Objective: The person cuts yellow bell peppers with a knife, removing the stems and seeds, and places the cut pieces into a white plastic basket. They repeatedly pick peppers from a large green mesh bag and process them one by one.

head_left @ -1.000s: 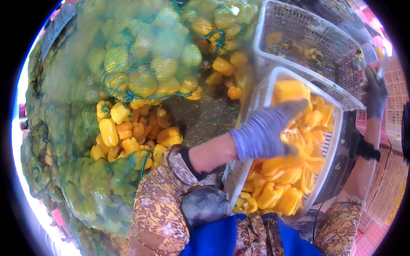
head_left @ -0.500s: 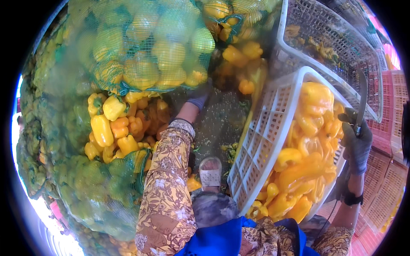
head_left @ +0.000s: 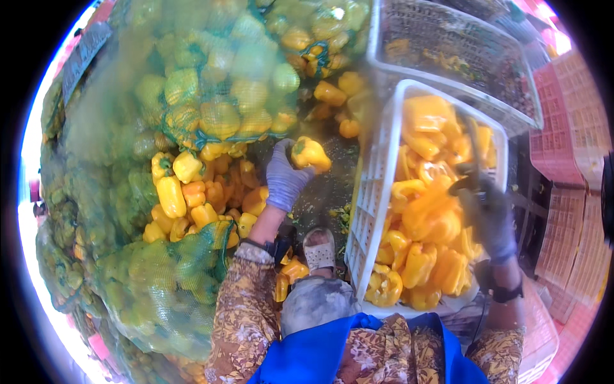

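Over the floor (head_left: 327, 206), I have the left hand (head_left: 286, 180) half curled, a pepper (head_left: 311, 155) caught between thumb and fingers. It sits up and right of the palm, stem end toward upper left, long axis slanting down to the right. My right hand (head_left: 491, 221), blurred, grips a knife (head_left: 474, 142) over the crate (head_left: 369, 227) of other peppers (head_left: 419, 264).

Down below, the dark floor (head_left: 327, 192) glinted, flecked with pale specks and green scraps (head_left: 343, 216). Over on the right, pink lattice-sided crates (head_left: 561, 121) crowded together, right out to the rim. White glare (head_left: 31, 256) blazed down the left edge, a second bright patch (head_left: 558, 40) burned at upper right, and there, at upper left, a grey panel (head_left: 86, 59) slanted.
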`<move>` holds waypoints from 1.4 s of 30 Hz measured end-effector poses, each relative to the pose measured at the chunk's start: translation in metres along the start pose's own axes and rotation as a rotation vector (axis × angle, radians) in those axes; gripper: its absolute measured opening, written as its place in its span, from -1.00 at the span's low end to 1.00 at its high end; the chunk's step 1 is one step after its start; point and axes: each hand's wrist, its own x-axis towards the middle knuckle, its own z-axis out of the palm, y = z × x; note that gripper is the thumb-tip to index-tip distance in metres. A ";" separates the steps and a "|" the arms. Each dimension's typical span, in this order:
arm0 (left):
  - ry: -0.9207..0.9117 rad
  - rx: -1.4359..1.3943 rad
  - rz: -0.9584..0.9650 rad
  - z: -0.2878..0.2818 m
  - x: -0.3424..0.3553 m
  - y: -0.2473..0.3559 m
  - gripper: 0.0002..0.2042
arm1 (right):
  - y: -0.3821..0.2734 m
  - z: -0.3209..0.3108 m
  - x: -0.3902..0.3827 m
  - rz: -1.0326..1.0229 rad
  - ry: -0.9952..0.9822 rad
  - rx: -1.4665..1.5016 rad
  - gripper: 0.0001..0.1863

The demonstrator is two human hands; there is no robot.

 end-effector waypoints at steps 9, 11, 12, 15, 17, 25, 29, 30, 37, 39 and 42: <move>-0.177 0.142 0.534 0.023 -0.055 0.206 -0.42 | 0.026 0.032 -0.091 -0.330 0.177 -0.224 -0.62; -0.182 0.157 0.581 0.033 -0.065 0.230 -0.43 | 0.028 0.025 -0.102 -0.315 0.222 -0.208 -0.64; -0.142 0.239 0.683 0.036 -0.068 0.235 -0.42 | 0.030 0.023 -0.108 -0.303 0.221 -0.175 -0.65; -0.215 0.286 0.613 0.042 -0.083 0.257 -0.43 | 0.030 0.012 -0.123 -0.284 0.234 -0.103 -0.69; -0.240 0.308 0.659 0.049 -0.088 0.264 -0.44 | 0.037 0.005 -0.130 -0.305 0.266 -0.087 -0.70; -0.361 0.382 0.629 0.066 -0.104 0.284 -0.46 | 0.061 0.007 -0.145 -0.303 0.371 0.011 -0.68; -0.422 0.453 0.597 0.076 -0.108 0.284 -0.46 | 0.060 0.008 -0.145 -0.259 0.368 0.005 -0.72; -0.444 0.475 0.571 0.077 -0.109 0.284 -0.46 | 0.058 0.007 -0.144 -0.244 0.354 -0.003 -0.73; -0.432 0.441 0.756 0.087 -0.121 0.284 -0.50 | 0.049 -0.006 -0.118 -0.187 0.254 -0.068 -0.80; -0.419 0.468 0.822 0.091 -0.124 0.287 -0.51 | 0.056 -0.014 -0.104 -0.176 0.158 -0.105 -0.79; -0.424 0.331 0.695 0.096 -0.113 0.270 -0.49 | 0.066 -0.011 -0.116 0.014 -0.063 -0.003 -0.72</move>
